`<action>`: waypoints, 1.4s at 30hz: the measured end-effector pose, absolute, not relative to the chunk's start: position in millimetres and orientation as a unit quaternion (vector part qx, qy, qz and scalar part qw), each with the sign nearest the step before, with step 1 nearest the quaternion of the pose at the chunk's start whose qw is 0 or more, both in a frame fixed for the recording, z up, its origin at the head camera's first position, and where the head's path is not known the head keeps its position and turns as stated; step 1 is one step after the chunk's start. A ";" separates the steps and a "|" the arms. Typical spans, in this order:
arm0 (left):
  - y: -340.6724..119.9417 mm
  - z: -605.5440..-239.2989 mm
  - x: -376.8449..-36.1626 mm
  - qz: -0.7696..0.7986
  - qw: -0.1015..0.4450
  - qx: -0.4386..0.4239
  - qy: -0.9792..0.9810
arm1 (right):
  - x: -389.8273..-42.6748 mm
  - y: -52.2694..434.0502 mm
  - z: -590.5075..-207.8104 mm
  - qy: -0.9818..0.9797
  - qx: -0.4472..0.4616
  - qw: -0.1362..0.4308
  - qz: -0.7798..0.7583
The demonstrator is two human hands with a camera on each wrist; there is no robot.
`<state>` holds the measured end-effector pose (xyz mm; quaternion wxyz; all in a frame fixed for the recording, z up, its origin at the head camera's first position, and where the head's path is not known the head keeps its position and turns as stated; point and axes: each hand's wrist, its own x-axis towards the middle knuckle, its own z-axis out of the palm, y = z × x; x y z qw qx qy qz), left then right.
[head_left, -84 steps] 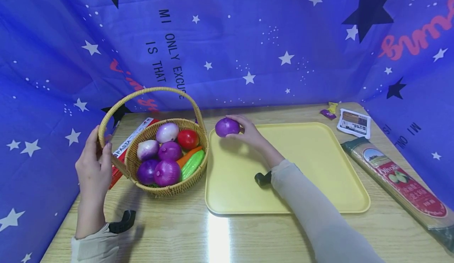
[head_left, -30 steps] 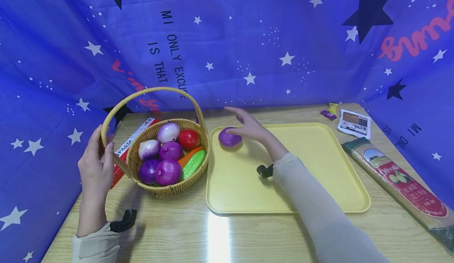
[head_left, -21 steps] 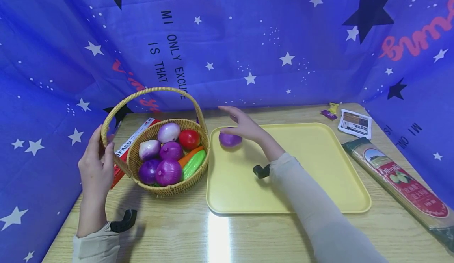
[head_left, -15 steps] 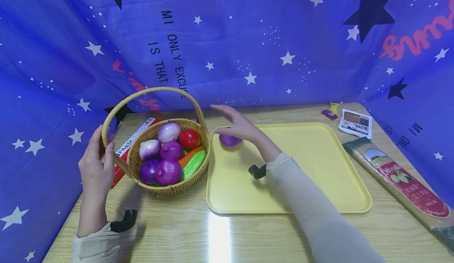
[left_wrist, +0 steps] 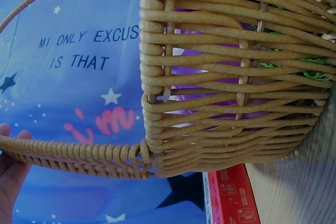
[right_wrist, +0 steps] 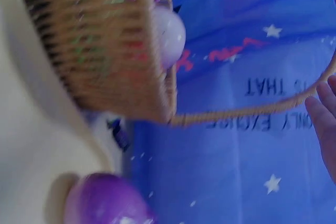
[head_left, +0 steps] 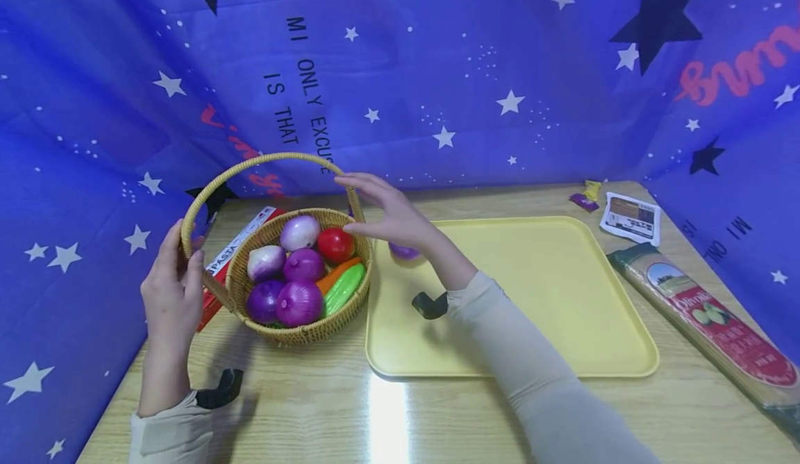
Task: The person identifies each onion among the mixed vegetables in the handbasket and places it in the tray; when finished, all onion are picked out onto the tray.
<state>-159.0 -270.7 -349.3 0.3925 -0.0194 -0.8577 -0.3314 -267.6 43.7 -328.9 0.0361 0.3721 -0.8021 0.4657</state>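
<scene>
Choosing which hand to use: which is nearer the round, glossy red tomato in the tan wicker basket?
The right hand, at the right edge of the tomato in the head view. The left hand is farther, holding the left side of the basket handle.

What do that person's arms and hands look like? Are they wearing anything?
The left hand and right hand are bare, with no gloves. There are long, plain, wrinkly sleeves in a pale greyish beige. A small black curved piece pokes out near the end of each sleeve.
</scene>
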 end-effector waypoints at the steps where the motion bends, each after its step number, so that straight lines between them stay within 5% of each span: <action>1: -271.1 -349.3 -159.3 -0.332 0.394 -0.020 -0.857 | -265.4 40.6 -326.1 -0.796 0.382 0.036 0.469; 14: -274.1 -347.5 -159.7 -0.330 0.400 -0.026 -0.855 | -280.8 -19.8 -318.3 -0.775 0.439 -0.034 0.453; 31: -275.1 -353.0 -160.5 -0.325 0.389 -0.029 -0.862 | -321.9 -69.1 -325.7 -0.804 0.398 -0.119 0.426; 42: -276.4 -353.2 -163.9 -0.328 0.406 -0.059 -0.851 | -341.2 -82.1 -341.9 -0.810 0.365 -0.117 0.444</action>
